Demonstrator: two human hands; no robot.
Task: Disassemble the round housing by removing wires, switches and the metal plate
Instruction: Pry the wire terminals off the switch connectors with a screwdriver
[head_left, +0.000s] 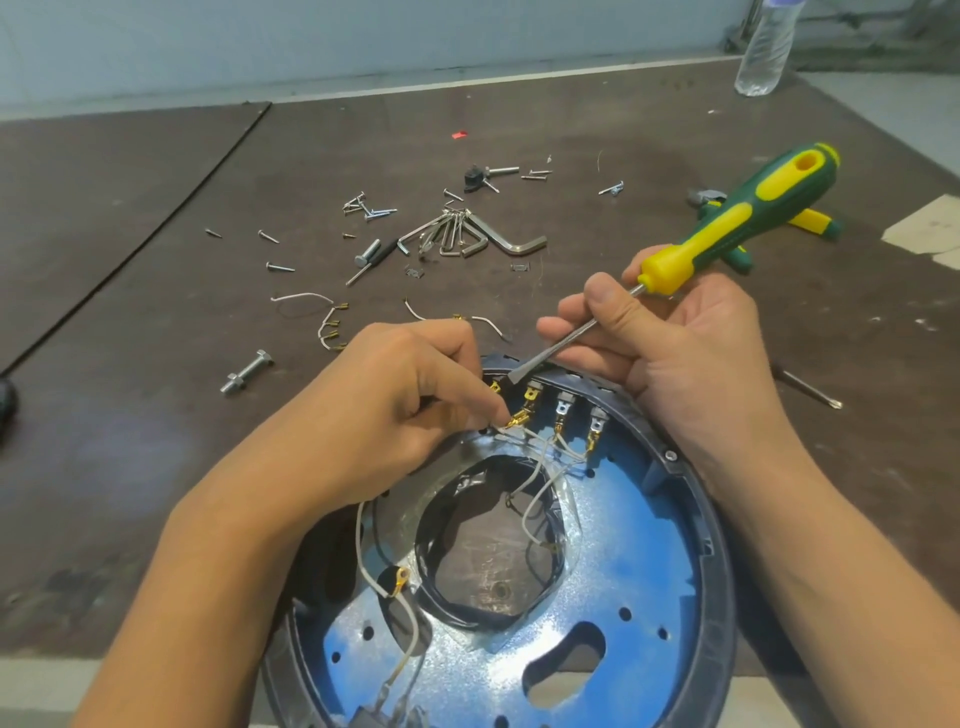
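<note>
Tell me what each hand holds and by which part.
Left hand pinches a white wire at its brass connector. Right hand grips the screwdriver by its metal shaft, just below the handle.

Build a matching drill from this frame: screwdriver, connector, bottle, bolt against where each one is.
Things:
1. screwdriver
2. connector
3. bottle
4. bolt

Places:
A. pinched by the left hand
B. upright at the table's far right
C. lying on the table, left of the housing
D. held in the right hand, tip at the housing's rim

Pairs: 1-D, 2-A, 3-B, 4-C
</note>
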